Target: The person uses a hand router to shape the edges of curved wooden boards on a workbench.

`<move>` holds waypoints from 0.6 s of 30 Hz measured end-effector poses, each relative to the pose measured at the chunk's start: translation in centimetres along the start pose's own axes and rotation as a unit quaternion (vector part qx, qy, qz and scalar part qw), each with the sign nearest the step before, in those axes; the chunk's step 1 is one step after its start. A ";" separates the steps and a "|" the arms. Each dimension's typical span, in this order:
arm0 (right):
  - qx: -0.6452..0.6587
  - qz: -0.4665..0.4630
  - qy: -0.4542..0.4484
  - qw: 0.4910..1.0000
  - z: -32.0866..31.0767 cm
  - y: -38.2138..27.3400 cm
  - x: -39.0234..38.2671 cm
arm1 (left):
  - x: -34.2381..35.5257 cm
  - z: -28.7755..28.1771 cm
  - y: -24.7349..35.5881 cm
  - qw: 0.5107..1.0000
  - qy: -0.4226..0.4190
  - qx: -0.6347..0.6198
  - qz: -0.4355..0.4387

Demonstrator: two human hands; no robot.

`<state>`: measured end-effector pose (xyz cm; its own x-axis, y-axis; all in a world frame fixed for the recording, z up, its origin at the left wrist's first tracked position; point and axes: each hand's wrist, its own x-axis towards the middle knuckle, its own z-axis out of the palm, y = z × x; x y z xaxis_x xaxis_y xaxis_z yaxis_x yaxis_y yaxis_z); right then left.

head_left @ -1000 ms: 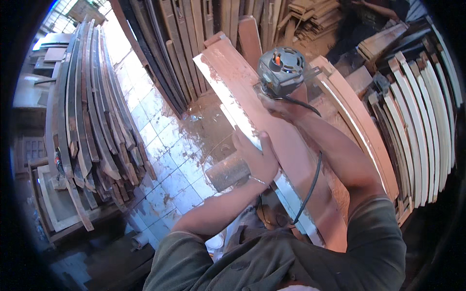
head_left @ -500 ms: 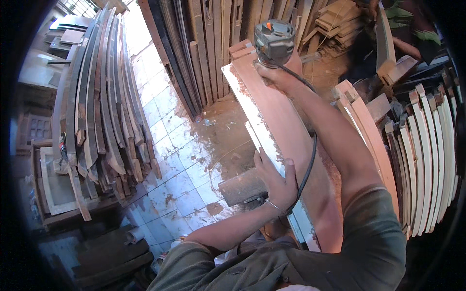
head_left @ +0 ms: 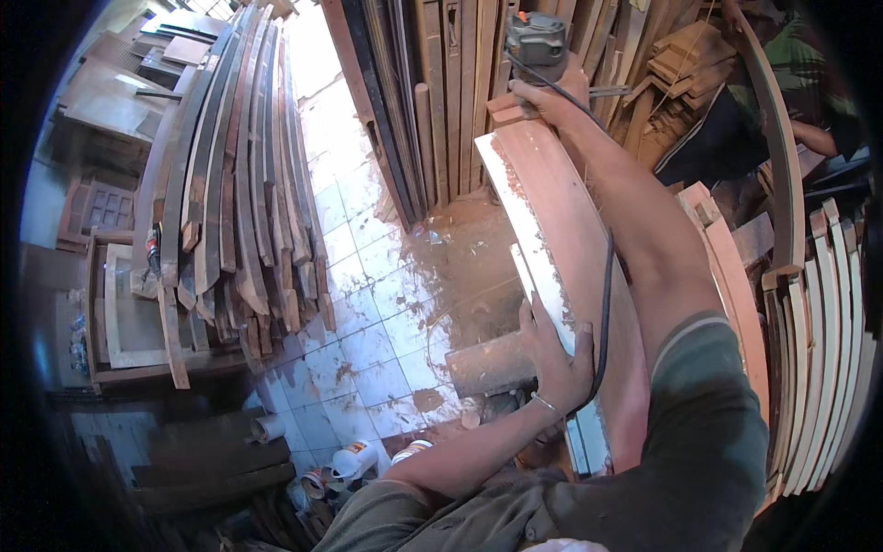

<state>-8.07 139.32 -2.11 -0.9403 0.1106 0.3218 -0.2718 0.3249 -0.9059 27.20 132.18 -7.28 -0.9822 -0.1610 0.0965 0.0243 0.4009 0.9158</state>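
Note:
A long reddish wooden plank point(head_left: 575, 221) runs away from my body, with shavings along its pale left edge. My right hand point(head_left: 556, 97) is closed around the base of a grey-and-black router point(head_left: 536, 41) with an orange switch, at or just past the plank's far end; contact with the wood is hidden. Two thin metal rods stick out to the router's right. Its black cord point(head_left: 607, 276) loops back across the plank to my left wrist. My left hand point(head_left: 559, 366) lies against the plank's left side, fingers stretched forward and thumb spread over the top.
Stacked boards point(head_left: 230, 184) stand at left, and upright timbers point(head_left: 441, 110) lean at the back. Pale strips point(head_left: 828, 350) are stacked at right, near another person's arm point(head_left: 814, 138) and a curved board point(head_left: 782, 166). White buckets point(head_left: 354, 458) sit on the tiled floor.
My right hand and the router have moved farther out, beyond the plank's far end. My left hand keeps its place on the plank. The view has shifted, and the other person's board is lower.

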 end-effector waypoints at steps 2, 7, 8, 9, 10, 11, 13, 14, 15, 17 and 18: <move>-0.030 -0.062 0.068 0.995 -1.9 2.1 -0.1 | -0.4 0.8 -0.2 1.000 0.011 0.004 0.021; -0.073 -0.005 0.104 0.992 -5.8 -4.6 -7.9 | -0.3 0.0 -0.5 0.999 0.043 0.009 0.005; -0.090 -0.005 0.115 0.989 -7.9 -4.9 -9.5 | -0.4 0.6 -0.5 0.999 0.045 0.004 0.011; -0.066 -0.033 0.115 0.991 -9.6 -5.2 -11.2 | -0.2 0.7 -0.7 0.999 0.047 0.003 0.012; -0.043 -0.060 0.115 0.991 -11.4 -5.6 -13.0 | -0.2 0.8 -0.8 0.999 0.041 -0.004 0.015; -0.084 -0.074 0.120 0.986 -13.0 -7.2 -15.4 | -0.2 1.0 -0.7 0.999 0.042 -0.011 -0.010; -0.076 -0.004 0.114 0.991 -16.2 -11.5 -21.0 | 0.1 1.9 -0.9 0.999 0.031 -0.023 -0.031; -0.026 0.087 0.103 0.991 -17.6 -13.8 -24.3 | 0.2 2.5 -1.4 0.999 0.043 -0.018 -0.027; -0.027 0.092 0.109 0.989 -18.2 -15.9 -26.9 | 0.5 2.3 -1.7 0.998 0.062 -0.007 -0.023; -0.009 0.032 0.197 0.980 -19.9 -19.5 -32.5 | 0.5 0.4 0.3 0.998 0.013 0.034 -0.058; -0.016 0.037 0.209 0.977 -21.1 -20.3 -35.4 | 0.5 0.0 0.3 0.998 -0.001 0.033 -0.054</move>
<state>35.08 148.65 10.73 -0.7895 0.5070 0.3458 -0.1933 0.3293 -0.9242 26.68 132.16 -6.97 -0.9789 -0.2044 -0.0018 -0.0935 0.4398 0.8932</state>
